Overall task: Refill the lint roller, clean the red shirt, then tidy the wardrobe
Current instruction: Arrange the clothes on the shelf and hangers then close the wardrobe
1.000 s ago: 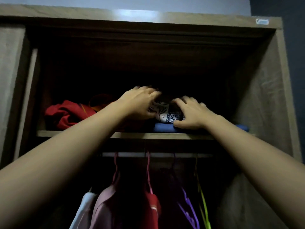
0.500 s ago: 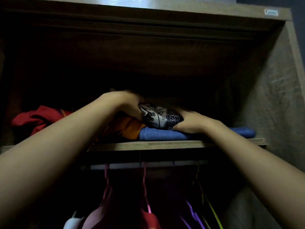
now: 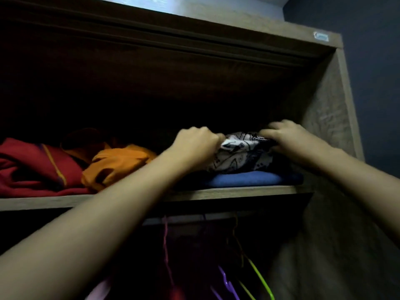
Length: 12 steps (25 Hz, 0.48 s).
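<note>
A dim wardrobe with one high shelf; on it a patterned cloth lies atop a blue fold; the left hand pinches the cloth's left end, the right hand its right end, both grips closed on it; its long axis runs between them. The red shirt lies far left, nearer the left hand, past an orange garment; hangers dangle below.
</note>
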Each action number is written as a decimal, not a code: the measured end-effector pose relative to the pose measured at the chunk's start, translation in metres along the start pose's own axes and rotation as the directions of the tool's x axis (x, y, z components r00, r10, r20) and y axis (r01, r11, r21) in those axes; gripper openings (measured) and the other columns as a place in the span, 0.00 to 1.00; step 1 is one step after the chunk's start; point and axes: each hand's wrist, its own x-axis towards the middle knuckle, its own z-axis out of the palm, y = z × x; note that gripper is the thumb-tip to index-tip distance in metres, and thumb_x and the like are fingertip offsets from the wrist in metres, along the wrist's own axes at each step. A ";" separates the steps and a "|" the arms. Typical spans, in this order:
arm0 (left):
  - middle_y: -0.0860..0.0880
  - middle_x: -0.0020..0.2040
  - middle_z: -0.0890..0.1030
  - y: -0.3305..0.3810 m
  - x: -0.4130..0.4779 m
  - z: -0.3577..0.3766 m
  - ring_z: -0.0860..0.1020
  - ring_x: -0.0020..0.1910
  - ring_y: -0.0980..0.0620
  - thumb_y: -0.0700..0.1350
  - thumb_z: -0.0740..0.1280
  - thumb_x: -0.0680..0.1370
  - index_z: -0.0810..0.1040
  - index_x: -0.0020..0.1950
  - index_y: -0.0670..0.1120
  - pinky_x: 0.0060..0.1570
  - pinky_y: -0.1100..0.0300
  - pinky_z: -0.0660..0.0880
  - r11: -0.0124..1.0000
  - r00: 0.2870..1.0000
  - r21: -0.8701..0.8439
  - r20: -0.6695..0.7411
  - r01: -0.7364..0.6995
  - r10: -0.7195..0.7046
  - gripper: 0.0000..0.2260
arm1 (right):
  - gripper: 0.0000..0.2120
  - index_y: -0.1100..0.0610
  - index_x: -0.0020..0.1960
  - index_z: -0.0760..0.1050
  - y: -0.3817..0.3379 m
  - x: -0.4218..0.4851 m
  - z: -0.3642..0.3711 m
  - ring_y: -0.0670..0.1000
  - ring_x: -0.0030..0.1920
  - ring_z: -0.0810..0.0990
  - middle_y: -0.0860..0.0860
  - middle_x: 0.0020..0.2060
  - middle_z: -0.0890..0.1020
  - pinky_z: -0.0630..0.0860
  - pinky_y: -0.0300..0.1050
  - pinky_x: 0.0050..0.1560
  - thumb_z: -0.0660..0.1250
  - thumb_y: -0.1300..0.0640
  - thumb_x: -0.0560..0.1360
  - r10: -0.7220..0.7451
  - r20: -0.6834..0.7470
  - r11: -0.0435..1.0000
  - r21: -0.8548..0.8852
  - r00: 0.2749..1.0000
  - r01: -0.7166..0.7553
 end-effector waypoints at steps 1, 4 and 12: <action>0.42 0.56 0.78 0.013 -0.001 0.006 0.77 0.54 0.37 0.49 0.59 0.77 0.72 0.60 0.51 0.41 0.53 0.67 1.000 1.000 -0.025 0.021 0.012 -0.011 0.12 | 0.23 0.55 0.67 0.69 0.005 -0.004 0.003 0.63 0.62 0.71 0.60 0.65 0.72 0.70 0.53 0.61 0.65 0.61 0.73 -0.015 0.075 0.999 -0.043 0.997 0.018; 0.46 0.59 0.76 0.016 -0.004 0.019 0.74 0.59 0.41 0.55 0.61 0.76 0.69 0.62 0.53 0.52 0.46 0.69 0.996 0.997 -0.080 0.076 0.034 -0.027 0.16 | 0.28 0.54 0.70 0.65 0.005 -0.012 0.019 0.60 0.66 0.69 0.57 0.69 0.68 0.66 0.47 0.66 0.65 0.60 0.71 -0.072 0.304 0.997 0.041 0.950 0.063; 0.47 0.58 0.77 -0.002 0.007 0.020 0.77 0.55 0.41 0.53 0.64 0.74 0.70 0.61 0.51 0.42 0.53 0.69 0.999 0.982 -0.019 0.184 0.037 -0.033 0.17 | 0.25 0.50 0.66 0.64 0.008 -0.009 0.012 0.57 0.60 0.75 0.53 0.61 0.75 0.74 0.51 0.55 0.64 0.57 0.70 -0.184 0.288 0.981 -0.003 0.940 0.193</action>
